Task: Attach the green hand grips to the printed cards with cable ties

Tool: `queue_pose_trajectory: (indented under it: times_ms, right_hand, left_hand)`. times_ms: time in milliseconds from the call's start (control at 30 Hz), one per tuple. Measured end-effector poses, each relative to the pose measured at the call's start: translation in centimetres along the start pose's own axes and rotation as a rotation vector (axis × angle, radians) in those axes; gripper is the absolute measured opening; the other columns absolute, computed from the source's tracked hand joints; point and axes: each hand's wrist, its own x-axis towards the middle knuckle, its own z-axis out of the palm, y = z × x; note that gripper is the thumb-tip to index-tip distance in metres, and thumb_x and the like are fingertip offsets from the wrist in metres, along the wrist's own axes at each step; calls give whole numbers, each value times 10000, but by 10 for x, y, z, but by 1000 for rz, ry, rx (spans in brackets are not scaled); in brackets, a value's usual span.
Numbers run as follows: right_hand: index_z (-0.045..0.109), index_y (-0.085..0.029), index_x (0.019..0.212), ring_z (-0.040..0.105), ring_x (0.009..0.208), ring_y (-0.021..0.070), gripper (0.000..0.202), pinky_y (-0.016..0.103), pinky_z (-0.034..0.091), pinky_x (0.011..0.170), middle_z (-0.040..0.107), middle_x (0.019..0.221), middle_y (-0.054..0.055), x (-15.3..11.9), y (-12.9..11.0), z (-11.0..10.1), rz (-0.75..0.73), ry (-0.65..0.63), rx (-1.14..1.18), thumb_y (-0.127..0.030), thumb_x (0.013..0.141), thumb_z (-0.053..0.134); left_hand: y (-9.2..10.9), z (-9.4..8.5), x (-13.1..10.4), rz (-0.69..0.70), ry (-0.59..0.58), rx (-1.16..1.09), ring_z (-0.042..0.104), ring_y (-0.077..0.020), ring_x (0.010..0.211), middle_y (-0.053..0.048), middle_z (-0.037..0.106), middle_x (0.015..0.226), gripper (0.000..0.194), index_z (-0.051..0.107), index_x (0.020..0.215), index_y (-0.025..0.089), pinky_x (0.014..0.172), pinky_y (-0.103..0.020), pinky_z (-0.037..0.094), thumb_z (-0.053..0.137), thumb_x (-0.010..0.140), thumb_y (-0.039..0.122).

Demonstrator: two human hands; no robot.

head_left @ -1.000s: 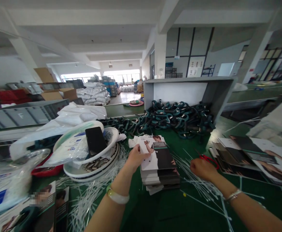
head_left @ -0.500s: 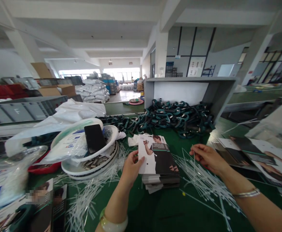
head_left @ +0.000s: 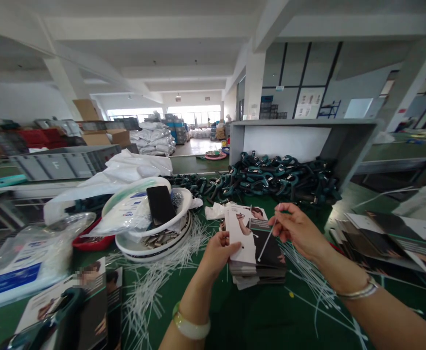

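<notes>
A stack of printed cards (head_left: 267,250), black and white, lies on the green table in front of me. My left hand (head_left: 218,253) grips the left edge of the top card, thumb on its face. Between the thumb and fingers of my right hand (head_left: 295,231) is a thin white plastic strip (head_left: 267,243), which slants down over the card's dark half. Loose white strips lie to the right of the stack (head_left: 308,277) and in another pile on the left (head_left: 150,291).
Dark green clamp-like parts (head_left: 278,180) spill from a grey bin (head_left: 359,150) on its side. White bowls (head_left: 140,250) with metal pieces and a black phone (head_left: 161,205) stand left. More cards lie right (head_left: 399,243) and lower left (head_left: 92,301).
My right hand has moved left, bringing a white strip over the stack. My left hand still holds the card. The camera view has shifted slightly left.
</notes>
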Motion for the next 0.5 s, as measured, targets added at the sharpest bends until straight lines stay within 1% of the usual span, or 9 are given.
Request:
queue_pose_trajectory:
  times_ms: [67,133,200,233,267,300,367,433,500]
  right_hand:
    - [468,-209,907,579,523,127,343,205,416,390,643,709,6,-8,0,6,-107,-35,-132,-478,745,605]
    - [540,-198,899,599,575,138,239,245,463,472,663,762,33,-18,-2,11,-323,-35,-391,-423,821,526]
    - [612,-202,892,614,664,158,182,281,481,594,677,786,43,-30,-4,17,-610,-45,-779,-331,854,490]
    - [638,-206,890,613,713,173,159,292,473,641,679,782,46,-34,-5,21,-730,-73,-998,-271,847,499]
    - [657,-208,874,608,752,189,146,298,462,660,678,771,50,-39,-5,24,-810,-118,-1214,-211,826,518]
    - [666,-205,841,601,770,203,145,297,450,649,673,753,54,-42,-4,28,-840,-174,-1410,-157,800,535]
    - [661,-189,770,591,765,216,153,283,425,594,658,719,62,-45,-1,34,-798,-268,-1692,-82,757,553]
    - [646,-177,748,589,777,229,146,275,407,559,651,728,69,-45,4,39,-744,-308,-1823,-66,754,552]
    - [642,-175,778,589,804,246,151,280,405,549,651,759,75,-43,7,42,-733,-325,-1868,-71,772,533]
  left_hand:
    - [1,0,-1,10,-5,-19,621,-136,563,-49,690,709,510,539,925,118,523,-223,467,805,511,251]
    - [2,0,-1,19,-9,-23,612,-130,545,-41,683,688,495,529,902,121,491,-211,450,803,511,252]
    - [2,0,-2,15,1,-7,603,-126,530,-35,676,672,466,528,881,124,452,-195,423,797,523,254]
    - [3,-1,-2,9,10,1,599,-124,523,-31,673,667,447,528,870,127,435,-189,408,792,533,255]
    - [3,-1,-2,4,20,6,597,-123,519,-27,669,665,428,528,857,130,423,-184,398,787,542,256]
    - [3,-2,-2,0,28,7,594,-121,516,-22,665,662,410,527,844,132,416,-182,392,784,551,259]
    - [2,-2,-1,-3,38,-3,590,-117,515,-11,654,652,383,528,820,138,420,-180,393,780,564,271]
    - [1,-3,0,-4,47,-10,582,-109,511,2,638,633,366,531,806,143,428,-175,393,777,576,286]
    - [0,-4,0,-1,53,-18,571,-100,505,12,625,621,359,534,810,146,434,-170,391,774,587,294]
